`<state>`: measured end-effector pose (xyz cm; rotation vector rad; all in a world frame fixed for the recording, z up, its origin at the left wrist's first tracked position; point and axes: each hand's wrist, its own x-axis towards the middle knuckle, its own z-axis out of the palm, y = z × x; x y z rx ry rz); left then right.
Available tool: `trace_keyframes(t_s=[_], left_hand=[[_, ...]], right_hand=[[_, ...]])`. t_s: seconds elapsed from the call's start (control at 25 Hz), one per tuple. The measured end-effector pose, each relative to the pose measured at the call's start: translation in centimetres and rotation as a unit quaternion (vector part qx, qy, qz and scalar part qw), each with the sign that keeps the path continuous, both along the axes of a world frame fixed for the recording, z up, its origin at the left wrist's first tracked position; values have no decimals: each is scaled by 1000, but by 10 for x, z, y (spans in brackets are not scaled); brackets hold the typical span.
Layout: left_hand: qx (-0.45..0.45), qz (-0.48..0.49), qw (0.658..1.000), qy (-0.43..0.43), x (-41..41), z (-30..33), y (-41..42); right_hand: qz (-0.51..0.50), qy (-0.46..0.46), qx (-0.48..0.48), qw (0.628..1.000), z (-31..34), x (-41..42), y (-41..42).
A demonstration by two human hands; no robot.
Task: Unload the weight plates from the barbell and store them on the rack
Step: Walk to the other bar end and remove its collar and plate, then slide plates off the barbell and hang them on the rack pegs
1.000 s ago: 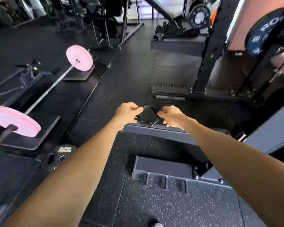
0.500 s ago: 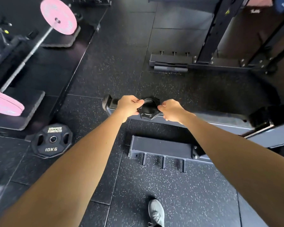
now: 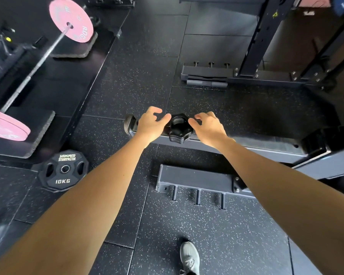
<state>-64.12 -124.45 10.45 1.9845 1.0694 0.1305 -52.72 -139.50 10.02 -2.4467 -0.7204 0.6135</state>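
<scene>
Just above the middle of the frame, the black collar clamp [image 3: 178, 128] is sitting between the two hands, left hand [image 3: 150, 126] and right hand [image 3: 209, 128] equally near, fingers loosely curled and apart beside it, while the pink-plated barbell [image 3: 36, 64] is lying well away at upper left.

Speckled rubber floor [image 3: 139, 80], 10KG plate [image 3: 63, 170] flat

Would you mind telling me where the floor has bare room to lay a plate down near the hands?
Bare speckled floor lies beyond the hands, between the pink-plate barbell and the rack base. Another free patch borders the grey shoe and the pegged bar. It is crowded around the black collar and by the 10KG plate.
</scene>
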Motion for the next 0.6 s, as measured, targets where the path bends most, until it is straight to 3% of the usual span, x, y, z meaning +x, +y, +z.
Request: trace_keyframes(t_s=[0.12,0.28,0.6], left_hand=[[70,-56,996,17,-22,19,0],[90,-91,991,27,-60,47,-15],[118,-93,988,-36,-183,131,-86]], right_hand=[[51,-73,21,996,24,-12,-9],[93,-109,32,989,58,-42,-25],[113,-177,64,976,139,-154,-101]])
